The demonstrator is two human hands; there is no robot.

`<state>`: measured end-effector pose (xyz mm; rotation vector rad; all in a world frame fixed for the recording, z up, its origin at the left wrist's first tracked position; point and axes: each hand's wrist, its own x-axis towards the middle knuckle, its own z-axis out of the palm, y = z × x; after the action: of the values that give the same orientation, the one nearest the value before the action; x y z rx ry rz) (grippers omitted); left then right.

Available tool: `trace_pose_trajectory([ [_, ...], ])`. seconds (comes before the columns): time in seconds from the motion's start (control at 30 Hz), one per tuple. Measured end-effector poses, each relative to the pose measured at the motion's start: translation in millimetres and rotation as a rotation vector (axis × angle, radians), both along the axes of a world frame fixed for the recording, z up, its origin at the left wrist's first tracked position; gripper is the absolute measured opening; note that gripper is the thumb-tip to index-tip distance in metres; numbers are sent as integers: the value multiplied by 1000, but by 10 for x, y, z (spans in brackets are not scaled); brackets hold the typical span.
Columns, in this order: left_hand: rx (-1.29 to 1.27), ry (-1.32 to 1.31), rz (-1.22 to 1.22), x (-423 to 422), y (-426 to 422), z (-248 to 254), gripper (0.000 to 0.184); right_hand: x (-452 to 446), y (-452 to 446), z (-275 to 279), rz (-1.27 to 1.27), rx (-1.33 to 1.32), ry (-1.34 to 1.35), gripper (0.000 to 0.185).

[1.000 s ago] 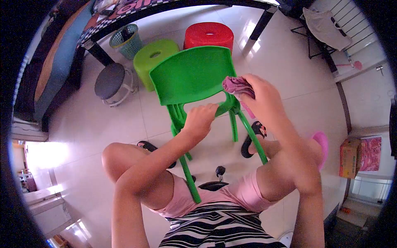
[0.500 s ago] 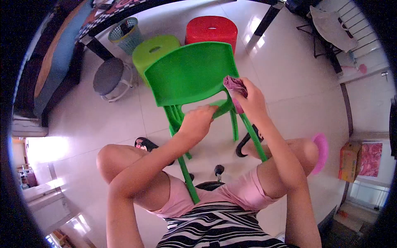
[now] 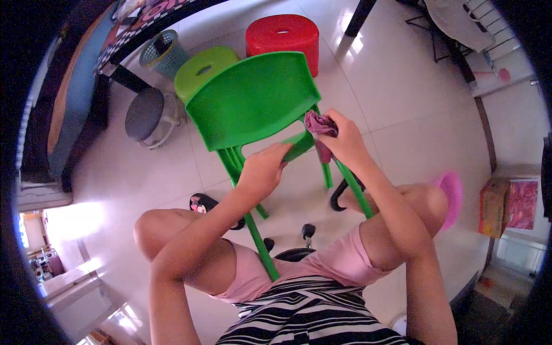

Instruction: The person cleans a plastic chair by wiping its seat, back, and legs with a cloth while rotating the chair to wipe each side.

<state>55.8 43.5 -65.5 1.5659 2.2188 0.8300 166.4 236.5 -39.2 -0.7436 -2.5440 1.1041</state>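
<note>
A small green plastic chair (image 3: 253,98) is tipped between my knees, with one leg resting against my lap. My left hand (image 3: 263,169) is closed around the chair's green crossbar, just below the broad panel. In my right hand (image 3: 344,137) is a crumpled mauve cloth (image 3: 319,124), pressed around the chair's side post near the panel's right corner. Part of the cloth hangs down along that post. The fingertips of my left hand are partly hidden behind the bar.
Beyond the chair stand a red stool (image 3: 283,37), a lime green stool (image 3: 206,68), a grey round stool (image 3: 145,115) and a mesh basket (image 3: 165,54). A pink ring-shaped object (image 3: 453,198) is beside my right knee. A cardboard box (image 3: 493,207) sits at the right.
The chair has shifted slightly left with my hands. My right hand and the cloth stay at the side post, having moved a little left. My left hand keeps its hold on the bar.
</note>
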Motion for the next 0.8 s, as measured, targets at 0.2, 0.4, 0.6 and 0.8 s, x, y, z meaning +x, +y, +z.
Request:
trace_pose_trajectory([
  [0.2, -22, -21, 13, 9, -3, 18, 39, 76, -24, 70, -24, -67, -164, 30],
  [0.4, -12, 3, -6, -2, -2, 1, 40, 167, -20, 47, 32, 11, -275, 22],
  [0.6, 29, 10, -5, -1, -6, -36, 41, 120, 160, 178, 55, -43, -195, 25],
  [0.8, 0, 72, 2, 33, 15, 12, 43, -129, 208, 189, -69, -114, 9, 28],
])
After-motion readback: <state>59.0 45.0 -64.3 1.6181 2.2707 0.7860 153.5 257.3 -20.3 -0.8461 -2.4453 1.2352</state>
